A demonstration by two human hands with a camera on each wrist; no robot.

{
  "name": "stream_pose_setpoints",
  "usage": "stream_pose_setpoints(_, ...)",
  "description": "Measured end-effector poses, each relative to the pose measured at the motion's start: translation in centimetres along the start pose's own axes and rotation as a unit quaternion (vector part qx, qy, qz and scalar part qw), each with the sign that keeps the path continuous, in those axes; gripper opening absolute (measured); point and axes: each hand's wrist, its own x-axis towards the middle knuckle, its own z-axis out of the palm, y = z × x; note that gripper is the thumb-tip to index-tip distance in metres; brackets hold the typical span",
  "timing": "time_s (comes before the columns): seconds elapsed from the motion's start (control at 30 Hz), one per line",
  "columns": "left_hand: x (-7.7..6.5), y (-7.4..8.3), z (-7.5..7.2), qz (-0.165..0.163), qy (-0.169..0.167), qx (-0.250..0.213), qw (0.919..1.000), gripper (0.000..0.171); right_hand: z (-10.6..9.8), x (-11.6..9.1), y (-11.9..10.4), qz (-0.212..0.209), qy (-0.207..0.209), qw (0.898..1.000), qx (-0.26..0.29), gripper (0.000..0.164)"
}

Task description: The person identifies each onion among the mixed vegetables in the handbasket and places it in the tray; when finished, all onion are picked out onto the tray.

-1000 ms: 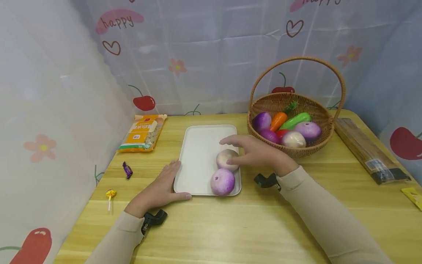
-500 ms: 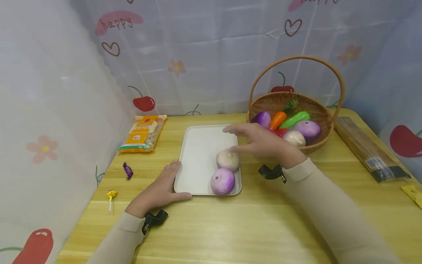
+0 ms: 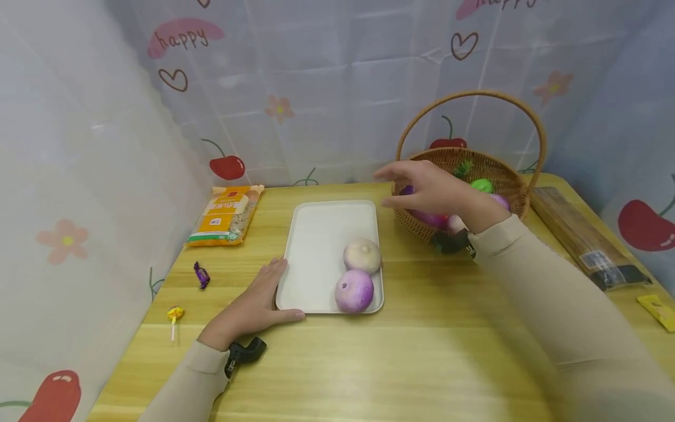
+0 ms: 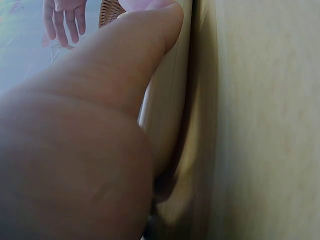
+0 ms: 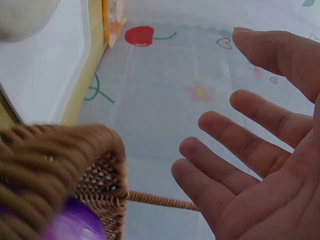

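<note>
Right hand [image 3: 429, 190] is up over the near-left rim of the wicker basket [image 3: 519, 193], palm down, grip wide, fingers spread and straight, nothing in it. The right wrist view confirms it: an empty palm with the woven rim just below and a purple vegetable [image 5: 75, 222] peeking up from inside the basket. In the head view the hand covers much of the basket's load; a green piece [image 3: 482, 185] and a bit of pale purple show past the knuckles, the rest I cannot make out.

Left hand [image 3: 253, 308] lies flat on the counter [image 3: 422, 363], fingers straight, thumb running along the near edge of the white tray [image 3: 321, 234] and fingertips against its left edge. Grip relaxed, pressing rather than clutching; the left wrist view shows the thumb laid right along the tray's rim.

On the tray, two round vegetables sit at the near-right corner: a whitish one [image 3: 362, 255] and, just nearer, a purple one [image 3: 354, 291], the pair touching or very nearly so.

Far left on the counter lies an orange snack packet [image 3: 224, 215]. Near the left edge, a small purple candy [image 3: 201, 275] and a yellow lollipop [image 3: 174, 316]. Right of the basket, a long dark package [image 3: 580, 237].
</note>
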Motion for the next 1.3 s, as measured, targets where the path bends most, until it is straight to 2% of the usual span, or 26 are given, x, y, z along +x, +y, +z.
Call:
stream_pose_setpoints(0.23,-0.1,0.1,-0.1,0.003,0.001,0.001,1.0000,0.132,-1.4,0.2,0.7,0.057,-0.012,0.998,0.009,0.058)
stream_pose_setpoints(0.47,0.0,-0.1,-0.2,0.002,0.002,0.003,1.0000,0.133,-2.4,0.3,1.9,0.105,-0.012,0.994,-0.014,0.061)
stream_pose_setpoints(0.7,0.0,-0.2,-0.1,-0.001,0.002,0.008,1.0000,0.133,-3.7,0.1,3.2,0.119,-0.009,0.993,-0.011,0.063)
stream_pose_setpoints(0.9,-0.1,-0.1,-0.1,0.003,0.003,0.006,1.0000,0.132,-4.3,-0.1,3.9,0.151,-0.006,0.989,-0.001,0.067)
stream_pose_setpoints(1.3,-0.1,-0.2,-0.1,0.001,0.003,0.006,1.0000,0.133,-5.1,-0.4,5.3,0.175,-0.010,0.984,-0.019,0.072)
